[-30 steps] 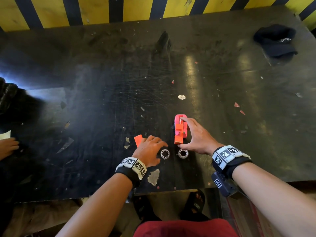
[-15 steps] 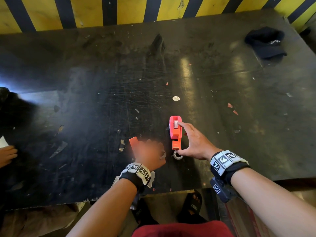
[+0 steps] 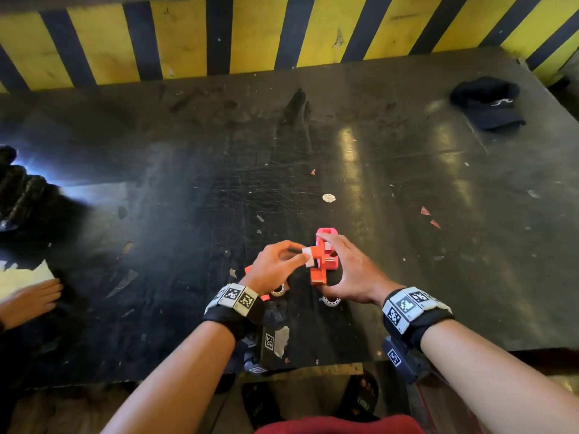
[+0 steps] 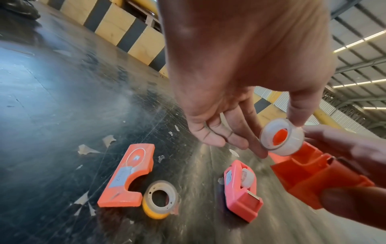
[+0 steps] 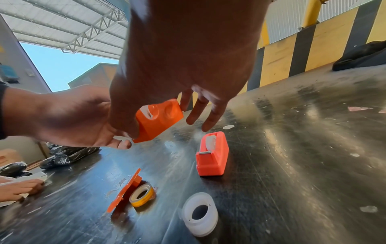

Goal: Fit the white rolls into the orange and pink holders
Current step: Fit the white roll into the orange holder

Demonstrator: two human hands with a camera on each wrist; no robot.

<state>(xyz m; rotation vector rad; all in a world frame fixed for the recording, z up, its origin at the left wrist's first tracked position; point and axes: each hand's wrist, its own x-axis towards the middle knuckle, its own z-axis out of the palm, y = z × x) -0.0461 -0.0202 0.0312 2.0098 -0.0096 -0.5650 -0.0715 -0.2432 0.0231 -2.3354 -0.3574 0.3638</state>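
Both hands were raised a little above the scratched black table [image 3: 407,245], close to its near edge. The left hand [image 3: 275,261] pinched a small white roll [image 4: 282,137] between thumb and fingertips, holding it edge-up so that orange showed through its core, right at the open top of the orange holder [image 4: 313,178]. The right hand [image 3: 354,270] gripped that holder, thumb under the near end and forefinger over the far end, with the other fingers spread loosely beyond it. Roll and holder were touching or very nearly so; I could not tell whether the roll had gone into the slot.

Just beyond the hands the pink holder [image 5: 212,156] stood on the table with a white roll already seated in it and its metal cutter facing the person. Nearer the edge lay a loose orange side plate [image 4: 127,176], and touching it was a yellowish roll [image 4: 159,199] lying tilted. Another white roll [image 5: 199,213] sat apart from these, nearer the right wrist.

A dark cap [image 3: 487,103] lay at the far right corner, well away from the work. At the left edge of the table another person's hand [image 3: 28,300] rested on a pale sheet, with dark bundles behind it, and a yellow and black striped wall [image 3: 282,32] ran behind the table
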